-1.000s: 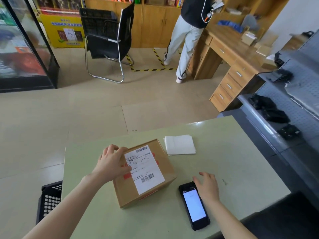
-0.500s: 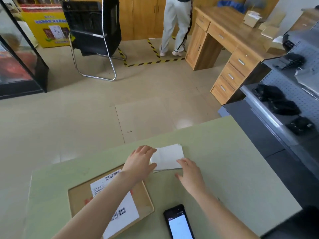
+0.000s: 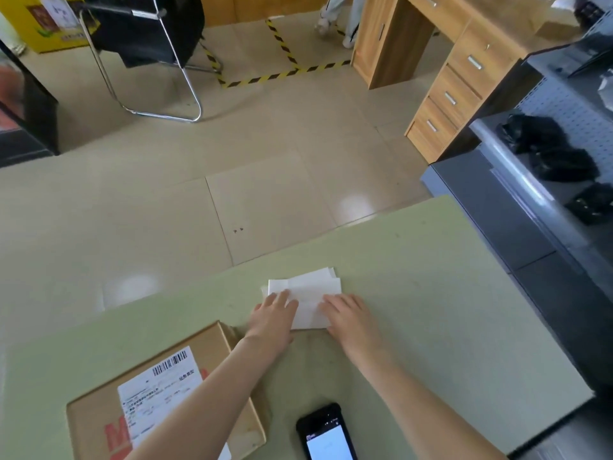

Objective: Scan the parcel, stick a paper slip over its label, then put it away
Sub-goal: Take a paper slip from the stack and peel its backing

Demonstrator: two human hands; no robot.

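Observation:
A brown cardboard parcel [image 3: 99, 419] with a white barcode label [image 3: 156, 393] lies at the near left of the pale green table [image 3: 447, 310]; my left forearm crosses over it. A small stack of white paper slips [image 3: 308, 295] lies further out at the table's middle. My left hand [image 3: 273, 315] rests flat on the stack's left edge and my right hand [image 3: 348, 315] on its right edge, fingers spread on the paper. A black handheld scanner [image 3: 326, 433] with a lit screen lies near me, untouched.
Grey shelving [image 3: 517, 207] with black bagged packets [image 3: 547, 151] stands to the right. A wooden desk [image 3: 447, 61] with drawers is at the back right, a person's feet [image 3: 335, 24] beside it. A black chair [image 3: 149, 44] stands on the tiled floor at the back left.
My left hand left the parcel and my right hand left the scanner; both moved forward onto the paper slips. The slips now look slightly fanned apart. The view tilted down.

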